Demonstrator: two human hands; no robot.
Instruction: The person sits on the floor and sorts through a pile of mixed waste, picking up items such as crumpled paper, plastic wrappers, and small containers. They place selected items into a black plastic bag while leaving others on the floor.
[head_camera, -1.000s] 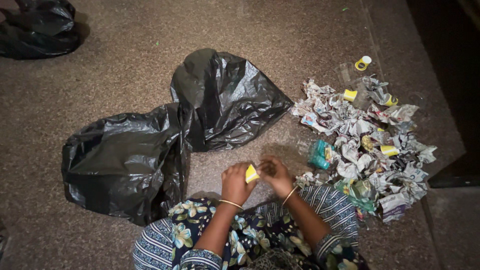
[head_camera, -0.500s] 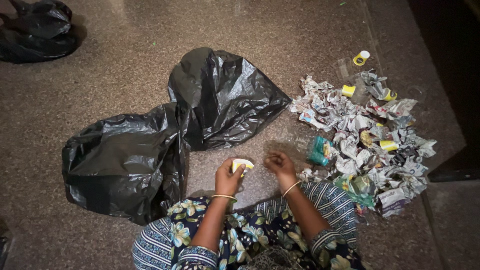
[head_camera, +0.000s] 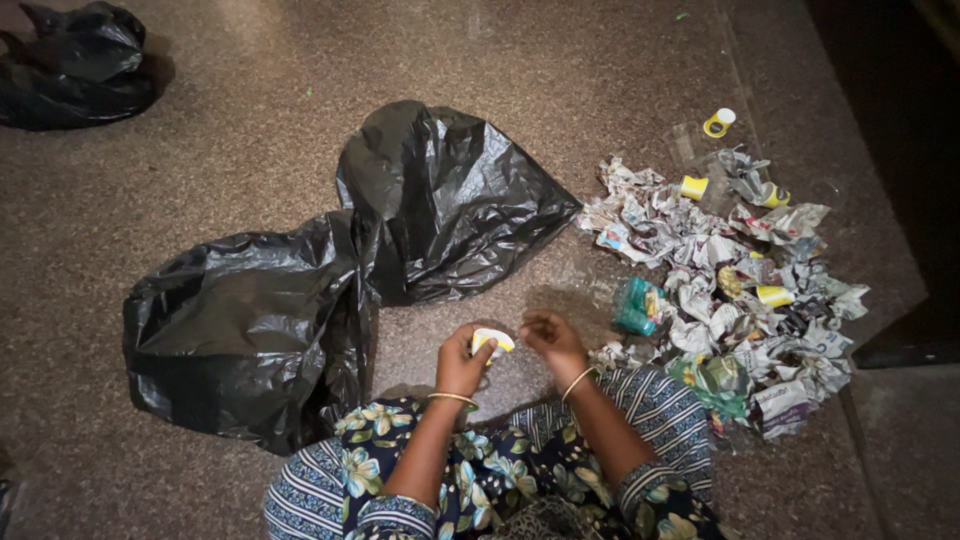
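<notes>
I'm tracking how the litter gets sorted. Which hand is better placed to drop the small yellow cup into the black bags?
Probably the left hand: it grips the yellow cup, nearer the black bags.

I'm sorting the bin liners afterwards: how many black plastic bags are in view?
3. One large black bag lies left of the left hand, one beyond the hands, one at the far left corner. The paper pile may hide more.

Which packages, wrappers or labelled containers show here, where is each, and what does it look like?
Small yellow and white cup: held in the left hand, the right hand close beside it.
Teal plastic package: on the floor at the near edge of the paper pile, crumpled.
Crumpled printed paper: heap on the right, grey-white with colour patches.
Yellow cups: scattered on that heap.
Black plastic bags: two, left of centre, glossy.
</notes>
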